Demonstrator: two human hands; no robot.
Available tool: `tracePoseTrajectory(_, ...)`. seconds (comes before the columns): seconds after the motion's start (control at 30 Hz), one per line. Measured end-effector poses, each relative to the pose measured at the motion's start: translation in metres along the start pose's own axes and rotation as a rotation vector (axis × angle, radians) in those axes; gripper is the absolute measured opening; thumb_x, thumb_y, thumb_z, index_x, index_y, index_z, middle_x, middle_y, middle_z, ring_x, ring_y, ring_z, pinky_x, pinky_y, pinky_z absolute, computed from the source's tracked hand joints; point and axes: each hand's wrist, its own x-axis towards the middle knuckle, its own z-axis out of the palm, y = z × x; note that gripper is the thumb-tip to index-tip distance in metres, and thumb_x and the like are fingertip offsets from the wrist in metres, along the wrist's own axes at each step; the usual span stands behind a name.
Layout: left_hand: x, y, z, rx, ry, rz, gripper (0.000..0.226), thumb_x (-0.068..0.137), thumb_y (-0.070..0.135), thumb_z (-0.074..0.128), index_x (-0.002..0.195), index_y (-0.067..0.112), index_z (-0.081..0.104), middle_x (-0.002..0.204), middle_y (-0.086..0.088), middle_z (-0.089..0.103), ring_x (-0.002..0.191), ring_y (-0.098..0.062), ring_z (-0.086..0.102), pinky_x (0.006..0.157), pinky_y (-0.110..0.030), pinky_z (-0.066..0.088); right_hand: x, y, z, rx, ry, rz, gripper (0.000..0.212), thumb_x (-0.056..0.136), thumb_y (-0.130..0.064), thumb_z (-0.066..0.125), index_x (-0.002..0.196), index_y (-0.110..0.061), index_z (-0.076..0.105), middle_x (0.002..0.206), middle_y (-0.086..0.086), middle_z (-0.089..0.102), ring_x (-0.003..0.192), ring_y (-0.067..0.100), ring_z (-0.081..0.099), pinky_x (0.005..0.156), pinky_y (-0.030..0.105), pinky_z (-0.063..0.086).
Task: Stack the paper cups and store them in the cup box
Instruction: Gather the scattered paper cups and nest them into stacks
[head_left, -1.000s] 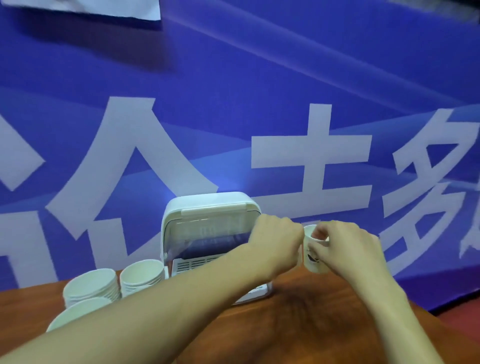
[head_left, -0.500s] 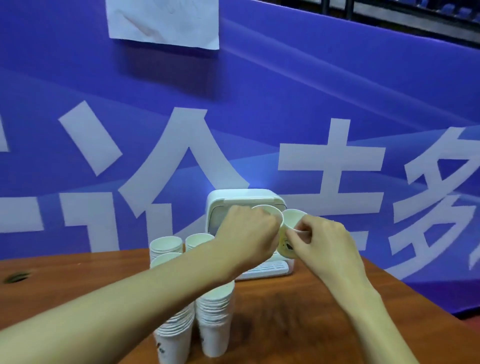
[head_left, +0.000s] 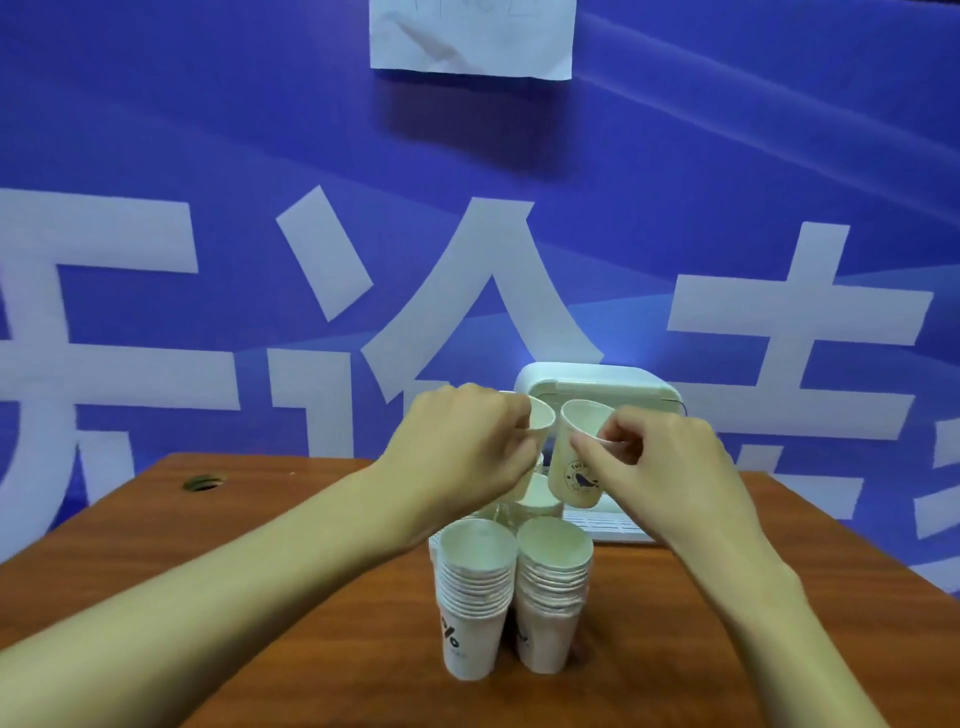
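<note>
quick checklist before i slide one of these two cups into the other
1. Left hand has a firm grip on the left cup: ok.
2. Right hand pinches the printed cup at its rim: ok.
3. Held cups lined up one above the other for nesting: not ok, they are side by side with a gap between them.
4. Left stack and right stack upright on the table: ok.
5. Cup box open to take the cups: cannot tell, the hands hide its front.
</note>
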Motion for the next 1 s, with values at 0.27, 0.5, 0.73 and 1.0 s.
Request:
tracePoseTrajectory(0.27, -0.054, -0.017, 0.004, -0.06, -0.101, -0.016, 0.033, 0.087, 0.054, 0.038, 0.086, 0.025, 0.055, 0.082, 0.008, 0.063, 0.073, -0.018, 0.059, 0.062, -0.036, 0.05, -0.024, -0.011, 0.006, 0.019, -0.073, -0.023, 0.037, 0.079, -0.064, 0.061, 0.067, -0.029, 0.062, 0.063, -0.015, 0.062, 0.068, 0.006, 0.058, 0.06, 0.029, 0.045)
tracePoseTrajectory(0.5, -0.063, -0.019, 0.008, -0.071, -0.131, -0.012, 0.035, 0.089, 0.055, 0.036, 0.087, 0.027, 0.056, 0.082, 0.009, 0.064, 0.073, -0.014, 0.059, 0.062, -0.033, 0.05, -0.032, -0.007, 0.008, 0.037, -0.192, -0.064, 0.034, 0.082, -0.062, 0.06, 0.069, -0.031, 0.061, 0.068, -0.016, 0.064, 0.07, 0.002, 0.06, 0.06, 0.025, 0.048)
tracePoseTrajectory(0.73, -0.072, -0.018, 0.016, -0.017, -0.223, 0.007, 0.045, 0.088, 0.06, 0.023, 0.085, 0.026, 0.052, 0.082, 0.009, 0.061, 0.075, -0.015, 0.058, 0.066, -0.036, 0.049, -0.039, 0.002, 0.015, 0.002, -0.329, -0.076, 0.049, 0.078, -0.076, 0.039, 0.073, -0.033, 0.062, 0.075, -0.018, 0.065, 0.076, 0.0, 0.059, 0.065, 0.023, 0.049)
tracePoseTrajectory(1.0, -0.091, -0.019, 0.045, -0.027, -0.391, 0.002, 0.045, 0.098, 0.058, 0.021, 0.079, 0.023, 0.041, 0.086, 0.003, 0.057, 0.085, -0.024, 0.057, 0.068, -0.037, 0.044, -0.043, 0.01, 0.035, -0.105, -0.518, -0.117, 0.034, 0.089, -0.068, 0.047, 0.089, -0.041, 0.067, 0.088, -0.018, 0.07, 0.085, 0.002, 0.06, 0.078, 0.033, 0.052)
